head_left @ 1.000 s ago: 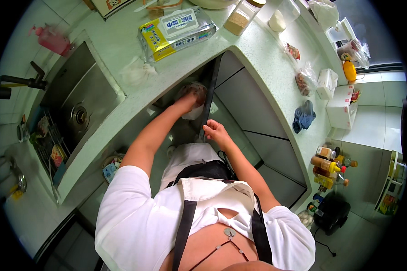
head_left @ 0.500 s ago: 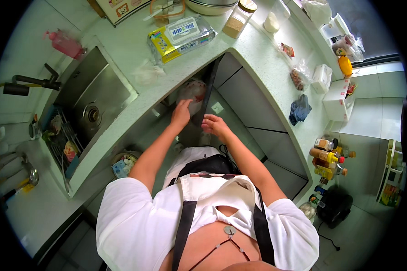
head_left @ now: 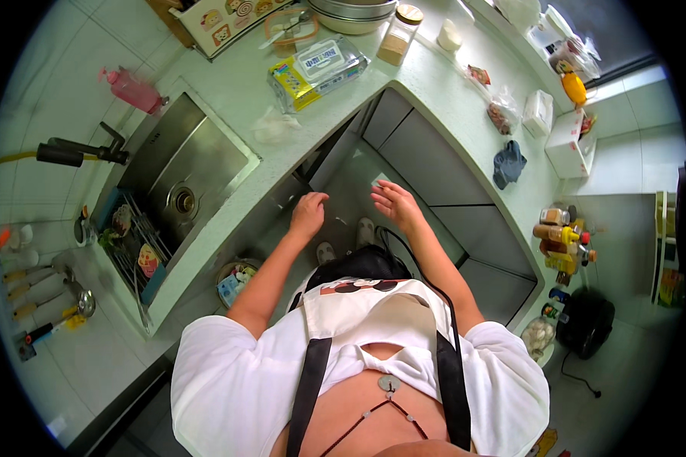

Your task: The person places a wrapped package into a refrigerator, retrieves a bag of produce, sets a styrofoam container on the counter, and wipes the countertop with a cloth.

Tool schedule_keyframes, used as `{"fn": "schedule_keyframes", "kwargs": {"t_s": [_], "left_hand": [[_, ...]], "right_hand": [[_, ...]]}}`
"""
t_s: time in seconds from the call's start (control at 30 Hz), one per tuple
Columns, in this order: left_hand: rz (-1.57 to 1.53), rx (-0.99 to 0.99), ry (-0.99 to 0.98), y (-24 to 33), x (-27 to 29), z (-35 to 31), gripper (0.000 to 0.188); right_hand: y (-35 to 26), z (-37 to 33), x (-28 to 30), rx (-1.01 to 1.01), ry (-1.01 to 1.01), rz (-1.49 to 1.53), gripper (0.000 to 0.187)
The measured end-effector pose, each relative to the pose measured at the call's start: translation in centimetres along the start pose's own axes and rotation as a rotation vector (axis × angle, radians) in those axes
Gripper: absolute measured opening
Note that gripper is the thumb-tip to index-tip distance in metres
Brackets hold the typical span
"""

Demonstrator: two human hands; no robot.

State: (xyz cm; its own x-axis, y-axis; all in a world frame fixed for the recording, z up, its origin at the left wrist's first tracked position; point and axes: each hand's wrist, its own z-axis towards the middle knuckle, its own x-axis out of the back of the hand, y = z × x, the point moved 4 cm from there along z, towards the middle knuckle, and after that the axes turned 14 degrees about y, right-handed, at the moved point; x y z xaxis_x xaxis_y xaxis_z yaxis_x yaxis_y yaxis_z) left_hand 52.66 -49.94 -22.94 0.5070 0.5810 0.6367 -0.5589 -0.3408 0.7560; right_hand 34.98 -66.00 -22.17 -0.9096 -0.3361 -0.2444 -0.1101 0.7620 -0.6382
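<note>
My left hand (head_left: 309,215) hovers beside the counter's front edge, its fingers loosely bent and nothing seen in them. Opposite it, my right hand (head_left: 395,204) is open above the floor, fingers spread and empty. Below the counter, a dark gap (head_left: 312,161) shows at the cabinet front on the left, near my left hand. Grey cabinet panels (head_left: 442,164) run along the right side under the counter. Both hands are apart from each other and from the panels.
The counter (head_left: 244,114) wraps around me, holding a wipes pack (head_left: 317,72), a jar (head_left: 399,36) and a dark blue cloth-like bundle (head_left: 509,164). A sink (head_left: 168,171) lies left. Beneath the counter stands a bin (head_left: 236,282). My slippers (head_left: 366,231) are on the floor; a black cable (head_left: 415,263) hangs by my right arm.
The dark-edged cabinet door that stood out between my hands has swung away, and the clear bag behind it is out of sight. My right hand has left the door; both hands are farther apart.
</note>
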Motion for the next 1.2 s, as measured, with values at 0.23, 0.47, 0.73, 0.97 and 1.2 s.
{"fn": "schedule_keyframes", "kwargs": {"t_s": [0.23, 0.47, 0.73, 0.97, 1.2], "left_hand": [[0.188, 0.104, -0.246, -6.4, -4.6, 3.7, 0.053], [0.41, 0.282, -0.275, -5.7, -2.9, 7.0, 0.065], [0.917, 0.188, -0.475, -5.5, -3.3, 5.9, 0.079], [0.635, 0.182, -0.489, 1.7, -7.3, 6.9, 0.063], [0.077, -0.199, -0.209, 16.5, -14.8, 8.6, 0.026]], "right_hand": [[2.5, -3.6, 10.4, 0.02, 0.345, 0.292, 0.03], [0.2, -5.4, 10.6, 0.173, 0.328, 0.188, 0.03], [-3.8, -3.8, 9.9, 0.162, 0.26, 0.071, 0.029], [-8.1, -2.0, 14.7, 0.261, 0.288, 0.003, 0.026], [-12.4, -0.9, 20.6, 0.376, 0.368, 0.004, 0.021]]}}
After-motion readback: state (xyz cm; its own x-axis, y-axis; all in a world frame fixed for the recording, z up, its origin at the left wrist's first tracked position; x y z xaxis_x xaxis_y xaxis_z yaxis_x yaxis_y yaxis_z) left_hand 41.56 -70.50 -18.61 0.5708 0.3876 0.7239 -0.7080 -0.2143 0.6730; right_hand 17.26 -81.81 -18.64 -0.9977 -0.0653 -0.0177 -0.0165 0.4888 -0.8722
